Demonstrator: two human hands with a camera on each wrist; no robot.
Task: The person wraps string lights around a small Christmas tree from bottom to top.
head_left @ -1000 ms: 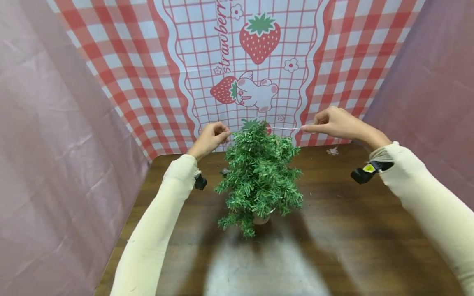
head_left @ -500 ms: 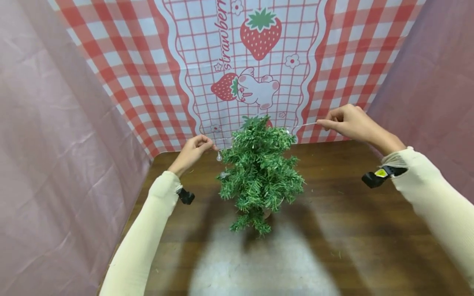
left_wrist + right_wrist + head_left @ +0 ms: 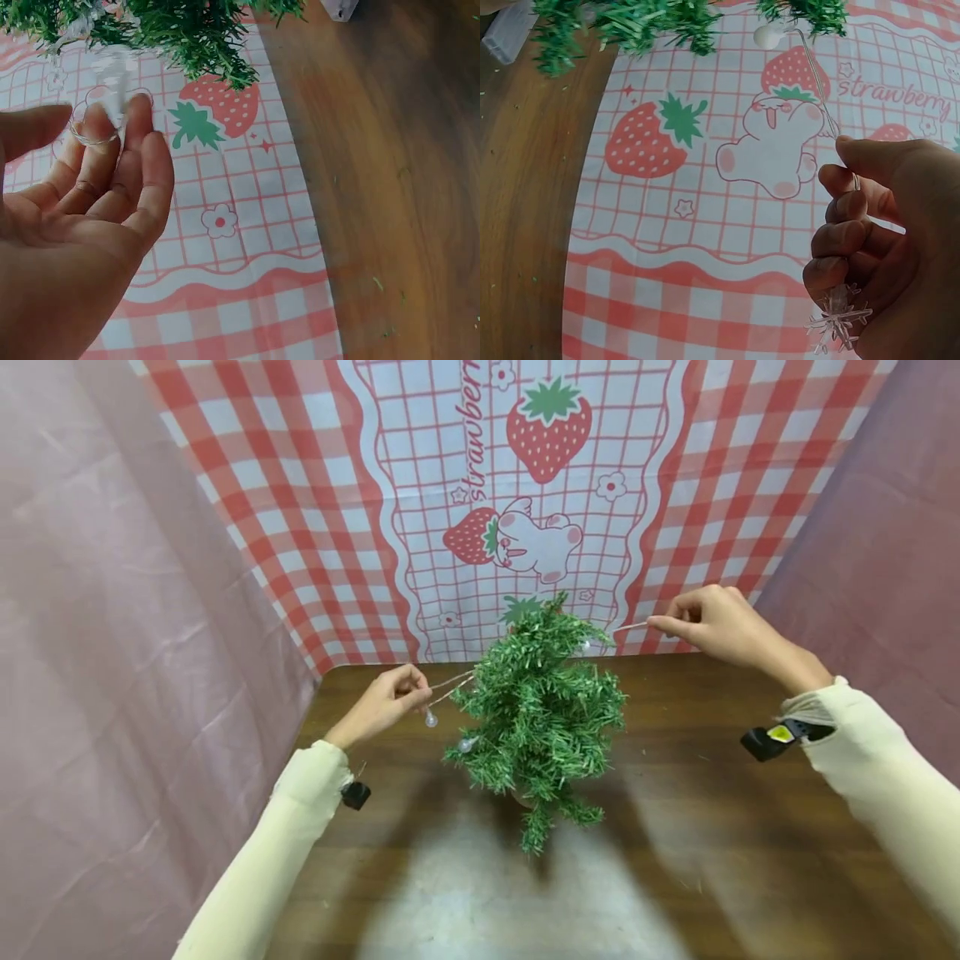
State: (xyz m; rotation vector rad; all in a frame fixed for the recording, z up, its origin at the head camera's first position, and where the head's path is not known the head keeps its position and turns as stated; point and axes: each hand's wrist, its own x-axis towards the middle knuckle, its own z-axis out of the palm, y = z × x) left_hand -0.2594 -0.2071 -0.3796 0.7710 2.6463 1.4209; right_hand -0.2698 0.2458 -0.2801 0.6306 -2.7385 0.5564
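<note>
A small green artificial Christmas tree (image 3: 536,710) stands on the wooden table between both hands. A thin, clear-wired string of lights (image 3: 453,681) passes behind its upper branches. My left hand (image 3: 384,702), left of the tree, pinches the wire between thumb and fingers; a clear bulb (image 3: 431,718) hangs just below. In the left wrist view, a wire loop (image 3: 96,141) lies across the fingers. On the other side my right hand (image 3: 723,622) pinches the wire, pulled straight. A clear snowflake (image 3: 836,322) dangles under its curled fingers, and a white ball-shaped light (image 3: 767,37) sits near the branches.
Behind the tree hangs a red-and-white checked cloth (image 3: 300,485) with strawberry prints. Pink curtains (image 3: 112,610) close off both sides. Another clear bulb (image 3: 468,744) rests against the lower left branches. Green needle bits lie on the table (image 3: 712,827).
My left hand has moved left and down, my right hand outward to the right. The wire is drawn out on both sides of the tree, bulbs now show on the left, and the tree leans differently.
</note>
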